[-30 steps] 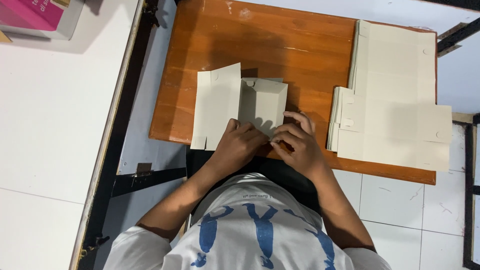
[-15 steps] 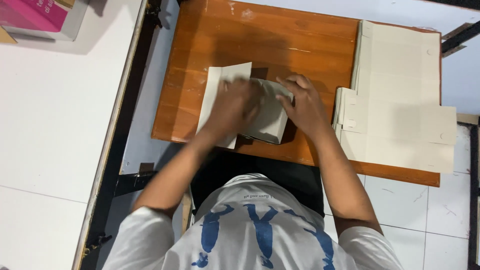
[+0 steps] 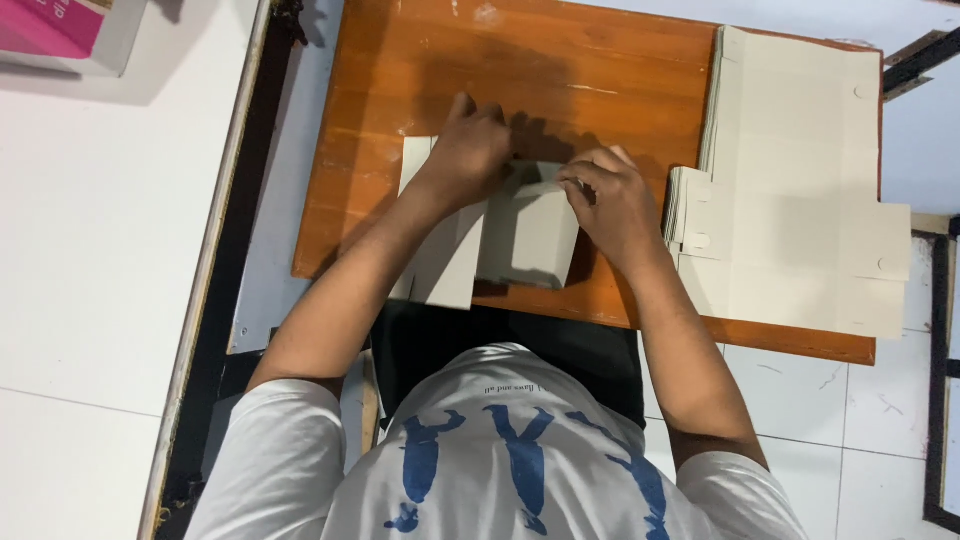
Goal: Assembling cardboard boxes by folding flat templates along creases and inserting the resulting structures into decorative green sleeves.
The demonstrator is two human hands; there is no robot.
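1. Work piece: a half-formed grey card carton [image 3: 528, 232] lies near the front of the orange-brown wooden table [image 3: 400, 90], close to the person. One unfolded flat panel [image 3: 440, 265] reaches left, under the left forearm.
2. Left hand [image 3: 470, 150]: fingers curled and pressing down on the carton's far left edge. Whether they pinch a flap or only press it is hidden by the knuckles.
3. Right hand [image 3: 612, 200]: fingers bent close together, gripping the carton's far right edge.
4. Supply: a stack of flat card blanks [image 3: 800, 180] lies at the table's right end, just beside the right hand.
5. Hazards:
   - Uneven pressure from the two hands would probably crease the card off its fold line.
   - The flat panel overhangs the near table edge; a forearm drag could bend it.
   - A right elbow sweep could shift the blanks.
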